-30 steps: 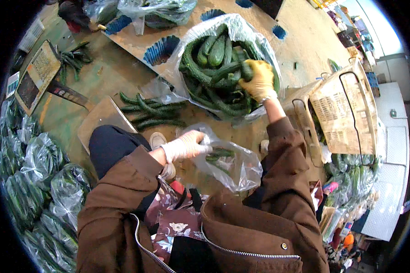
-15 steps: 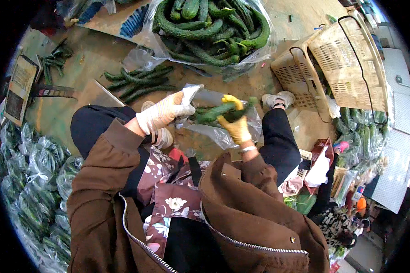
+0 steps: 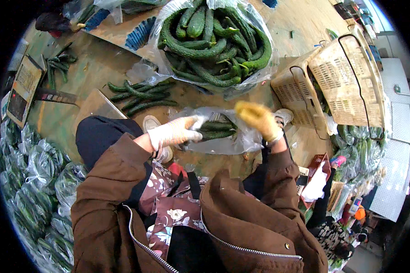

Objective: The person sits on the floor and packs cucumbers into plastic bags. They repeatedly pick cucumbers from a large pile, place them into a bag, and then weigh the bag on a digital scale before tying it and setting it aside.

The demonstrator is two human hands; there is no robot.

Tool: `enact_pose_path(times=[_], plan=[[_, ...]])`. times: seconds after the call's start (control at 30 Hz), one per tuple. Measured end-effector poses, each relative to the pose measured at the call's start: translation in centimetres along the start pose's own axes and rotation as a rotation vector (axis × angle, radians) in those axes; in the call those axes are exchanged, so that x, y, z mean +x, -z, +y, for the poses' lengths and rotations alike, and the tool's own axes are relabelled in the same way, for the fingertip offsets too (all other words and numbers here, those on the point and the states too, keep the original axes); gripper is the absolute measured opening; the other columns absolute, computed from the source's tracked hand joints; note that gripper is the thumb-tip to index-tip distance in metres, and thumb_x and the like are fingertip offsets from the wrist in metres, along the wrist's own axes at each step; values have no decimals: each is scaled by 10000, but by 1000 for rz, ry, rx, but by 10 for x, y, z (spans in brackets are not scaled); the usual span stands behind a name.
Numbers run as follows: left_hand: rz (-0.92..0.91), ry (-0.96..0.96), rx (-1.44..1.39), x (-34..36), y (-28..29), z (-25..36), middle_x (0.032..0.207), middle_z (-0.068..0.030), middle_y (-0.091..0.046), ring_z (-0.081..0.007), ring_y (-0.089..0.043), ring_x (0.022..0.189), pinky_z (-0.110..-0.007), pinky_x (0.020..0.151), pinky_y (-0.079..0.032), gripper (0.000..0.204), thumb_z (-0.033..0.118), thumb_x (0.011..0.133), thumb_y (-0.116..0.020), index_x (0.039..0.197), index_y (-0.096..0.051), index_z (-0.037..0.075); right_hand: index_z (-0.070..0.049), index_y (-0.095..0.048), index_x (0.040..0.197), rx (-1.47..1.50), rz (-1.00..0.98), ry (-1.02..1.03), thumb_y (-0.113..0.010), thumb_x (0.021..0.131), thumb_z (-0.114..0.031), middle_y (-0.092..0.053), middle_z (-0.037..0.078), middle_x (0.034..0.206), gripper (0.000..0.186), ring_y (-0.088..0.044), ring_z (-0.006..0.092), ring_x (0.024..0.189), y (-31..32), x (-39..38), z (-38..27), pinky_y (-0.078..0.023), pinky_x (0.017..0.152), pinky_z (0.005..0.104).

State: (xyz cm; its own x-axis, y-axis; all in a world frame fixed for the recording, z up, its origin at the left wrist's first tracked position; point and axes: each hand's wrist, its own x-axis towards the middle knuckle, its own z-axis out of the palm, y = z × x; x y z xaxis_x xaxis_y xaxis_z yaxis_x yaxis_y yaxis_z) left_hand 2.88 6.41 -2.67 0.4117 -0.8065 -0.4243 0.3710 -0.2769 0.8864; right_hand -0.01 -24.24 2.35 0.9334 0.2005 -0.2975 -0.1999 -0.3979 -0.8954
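A clear plastic bag (image 3: 246, 142) lies in front of me with several green cucumbers (image 3: 218, 134) inside. At its left edge, my left hand (image 3: 175, 132), in a pale knit glove, has its fingers closed on the plastic. My right hand (image 3: 258, 121), in a yellow glove, is above the bag's right side and apart from the cucumbers. Motion smears its fingers, and no cucumber shows in it. Beyond both hands stands a large open clear bag (image 3: 164, 68) heaped with curved cucumbers (image 3: 214, 41). A loose pile of thin cucumbers (image 3: 143, 95) lies on the floor to the left.
A scale (image 3: 23, 93) stands at the far left, with small cucumbers (image 3: 59, 68) beyond it. Filled cucumber bags (image 3: 36, 182) are stacked at lower left. Beige plastic crates (image 3: 346, 82) stand at right. Another person (image 3: 337, 232) is at lower right.
The cucumbers my right hand held are now in the small bag. That hand has moved up and right, away from them. My left hand has lowered slightly with the bag's edge.
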Motion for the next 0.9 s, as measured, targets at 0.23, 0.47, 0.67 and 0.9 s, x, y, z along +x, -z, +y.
enact_pose_path(times=[0.23,0.47,0.67,0.9], plan=[[-84,159,72,0,-10,27,835,-9,-570,-101,-529,701,-269,607,-450,424,216,820,-620,1181,-494,31,-97,-646,1038,-693,428,578,-670,791,-222,-643,138,1000,278,-587,320,958,-37,146,-97,-465,833,386],[41,81,202,1,1,3,808,-63,-628,-150,-573,658,-322,585,-483,377,250,778,-640,1067,-575,16,-160,-643,1007,-1081,464,570,-745,654,-255,-602,73,1002,380,-530,281,993,-68,189,-85,-415,847,410],[57,109,328,-9,11,-1,704,-67,-638,-179,-598,638,-350,589,-483,271,254,746,-636,882,-640,20,-73,-563,1126,-392,489,451,-694,790,-191,-612,127,1021,380,-572,272,948,-14,166,-85,-435,852,362],[61,115,300,-13,4,15,758,-60,-629,-132,-559,686,-322,638,-466,252,208,773,-611,931,-616,11,-3,-560,1091,-379,973,514,-698,816,-277,-611,133,957,412,-574,217,878,17,185,-132,-449,814,319]])
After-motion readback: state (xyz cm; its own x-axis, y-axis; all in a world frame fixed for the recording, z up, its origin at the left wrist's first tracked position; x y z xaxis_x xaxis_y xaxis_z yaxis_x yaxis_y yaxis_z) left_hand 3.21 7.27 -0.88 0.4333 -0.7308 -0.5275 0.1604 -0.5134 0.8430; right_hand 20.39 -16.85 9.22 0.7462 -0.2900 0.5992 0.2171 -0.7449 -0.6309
